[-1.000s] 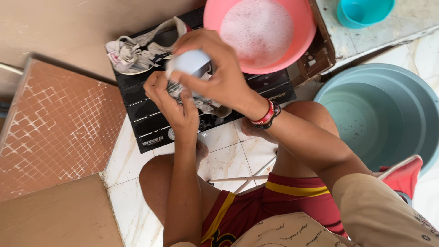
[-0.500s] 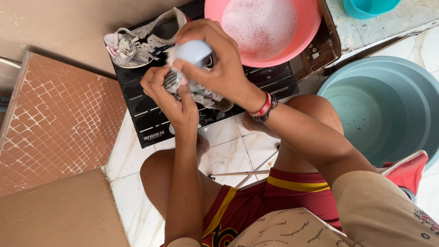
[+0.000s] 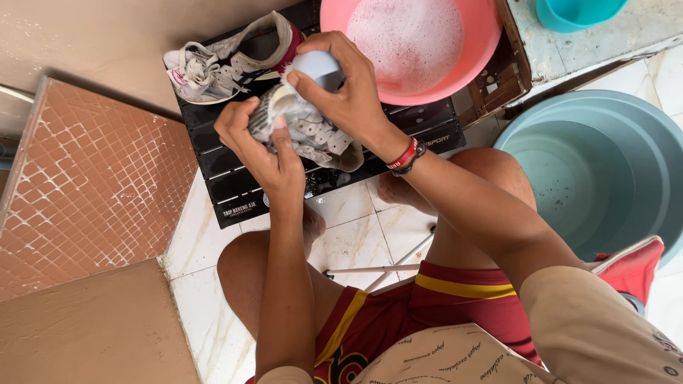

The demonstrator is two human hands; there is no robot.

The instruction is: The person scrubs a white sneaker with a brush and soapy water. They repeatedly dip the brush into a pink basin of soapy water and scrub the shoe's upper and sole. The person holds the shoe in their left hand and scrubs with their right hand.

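My left hand (image 3: 260,146) grips a wet grey-and-white sneaker (image 3: 313,135) by its heel end, holding it over a black slatted folding table (image 3: 228,188). My right hand (image 3: 348,89) clasps a pale blue rounded scrubbing tool (image 3: 319,65) pressed against the top of that sneaker. A second grey sneaker (image 3: 228,60) with loose laces and a red lining lies on the table's far left part, apart from both hands.
A pink basin (image 3: 469,67) with soapy water sits on the table at the back. A large teal tub (image 3: 605,171) stands on the right, a small teal container (image 3: 576,13) on a ledge behind. A tiled step (image 3: 85,178) rises at left.
Both hands and the held sneaker have shifted slightly while the right hand keeps working the scrubbing tool over it. The other sneaker and the basins stay put.
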